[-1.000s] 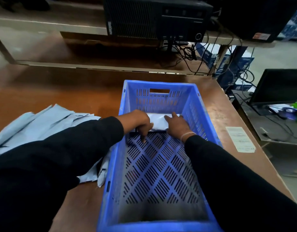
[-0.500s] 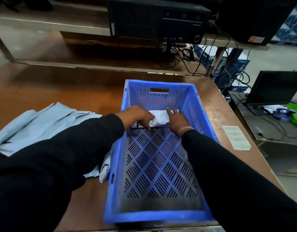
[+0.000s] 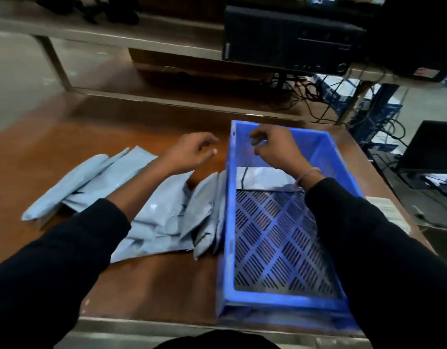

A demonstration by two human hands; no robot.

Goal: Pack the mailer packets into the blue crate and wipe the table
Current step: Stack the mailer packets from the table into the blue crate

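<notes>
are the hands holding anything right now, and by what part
Nothing is held. The left hand hangs loosely curled over the table; the right hand hangs over the blue crate, above the mailer packet.

Crate (image 3: 288, 302) near half seemingly free; packet (image 3: 262, 181) at far end.

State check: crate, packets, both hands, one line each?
blue crate: upright on table, one packet inside
packet in crate: flat at far end, released
packets on table: loose pile left of crate, unpacked
left hand: above table, fingers loosely curled, empty
right hand: over crate, empty
</notes>
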